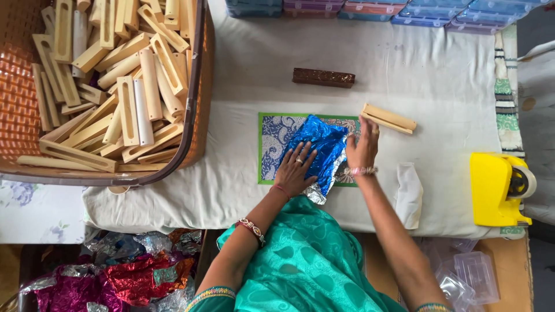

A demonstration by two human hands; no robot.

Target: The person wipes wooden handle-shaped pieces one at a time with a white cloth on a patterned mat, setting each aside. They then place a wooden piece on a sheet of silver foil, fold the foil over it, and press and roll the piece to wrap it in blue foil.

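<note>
Foil sheet (315,151) — shiny blue, crinkled — lies under left hand (296,171).

Bare cloth (243,58) beside basket (199,86)

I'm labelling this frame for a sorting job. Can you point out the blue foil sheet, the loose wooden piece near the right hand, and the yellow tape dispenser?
blue foil sheet (319,144): head view, middle of the foil.
loose wooden piece (388,118): head view, mid-length.
yellow tape dispenser (490,188): head view, yellow body.
</note>
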